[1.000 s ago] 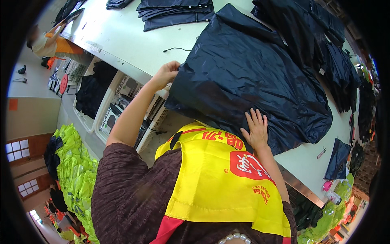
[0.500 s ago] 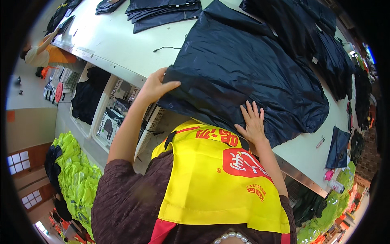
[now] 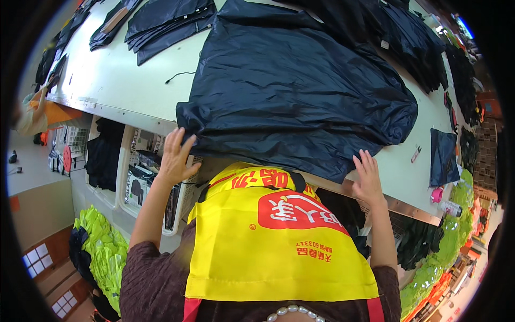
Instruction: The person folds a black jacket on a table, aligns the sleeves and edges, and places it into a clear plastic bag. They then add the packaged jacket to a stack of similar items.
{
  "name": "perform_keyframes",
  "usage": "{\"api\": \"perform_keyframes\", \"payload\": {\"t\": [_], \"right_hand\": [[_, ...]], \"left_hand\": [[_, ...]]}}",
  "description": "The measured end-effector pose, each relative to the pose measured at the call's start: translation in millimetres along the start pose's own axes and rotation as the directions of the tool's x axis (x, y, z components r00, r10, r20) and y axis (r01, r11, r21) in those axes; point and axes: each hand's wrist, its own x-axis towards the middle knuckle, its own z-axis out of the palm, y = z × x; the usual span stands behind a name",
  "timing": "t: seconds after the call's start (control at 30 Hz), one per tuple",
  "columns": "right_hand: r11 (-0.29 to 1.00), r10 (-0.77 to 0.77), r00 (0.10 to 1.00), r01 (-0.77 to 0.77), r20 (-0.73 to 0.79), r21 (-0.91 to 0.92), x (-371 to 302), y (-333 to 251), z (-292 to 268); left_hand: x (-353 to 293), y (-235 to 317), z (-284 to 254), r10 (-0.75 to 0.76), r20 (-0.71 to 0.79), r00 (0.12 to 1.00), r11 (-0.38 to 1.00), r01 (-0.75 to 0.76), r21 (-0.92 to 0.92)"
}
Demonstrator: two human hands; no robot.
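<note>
A large dark navy garment of thin, shiny, wrinkled cloth (image 3: 289,91) lies spread on the white table (image 3: 126,80), its near edge hanging slightly over the table's front. My left hand (image 3: 178,155) is at the front edge beside the garment's near left corner, fingers stretched and apart, with nothing in it. Just off the near right corner is my right hand (image 3: 368,180), its fingers spread too and holding nothing. Whether fingertips of either hand touch the cloth is hard to make out.
Folded dark garments (image 3: 169,24) lie in a stack at the far left, and more dark cloth (image 3: 413,48) is heaped far right. A small cutter (image 3: 416,154), a folded dark piece (image 3: 443,158) and a bottle (image 3: 450,208) sit rightward. White baskets (image 3: 126,172) stand below the table.
My left hand has come off the garment's left side down to the table edge. My right hand has lifted from the cloth and moved right. The view has turned somewhat.
</note>
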Motion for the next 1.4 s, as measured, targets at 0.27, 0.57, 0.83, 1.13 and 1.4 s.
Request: {"api": "perform_keyframes", "payload": {"t": [0.27, 0.57, 0.83, 1.13, 1.4], "right_hand": [[0.997, -0.054, 0.988, 0.044, -0.147, -0.069, 39.2, 23.0, 44.8], [0.918, 0.149, 0.975, -0.199, 0.168, 0.342, 12.5, 12.7, -9.3], [0.831, 0.534, 0.838, -0.544, 0.112, 0.113, 62.6, 8.3, 19.7], [0.869, 0.491, 0.797, -0.418, -0.352, 0.265, 63.5, -16.9, 56.2], [0.792, 0.605, 0.775, -0.609, 0.183, -0.041, 80.0, -37.4, 22.7]], "left_hand": [[6.4, -33.9, 23.0, 0.009, 0.238, 0.971, 0.998, 0.005, -0.060], [26.0, -63.0, -57.4, -0.483, 0.244, 0.841, 0.387, 0.455, -0.802], [97.1, -78.1, 54.0, -0.659, 0.081, 0.747, 0.737, 0.664, -0.127], [118.3, -8.5, 12.9, -0.081, -0.023, 0.996, 0.996, 0.081, 0.040], [94.3, -9.6, 39.5, -0.110, 0.148, 0.983, 0.977, 0.134, -0.165]]}}
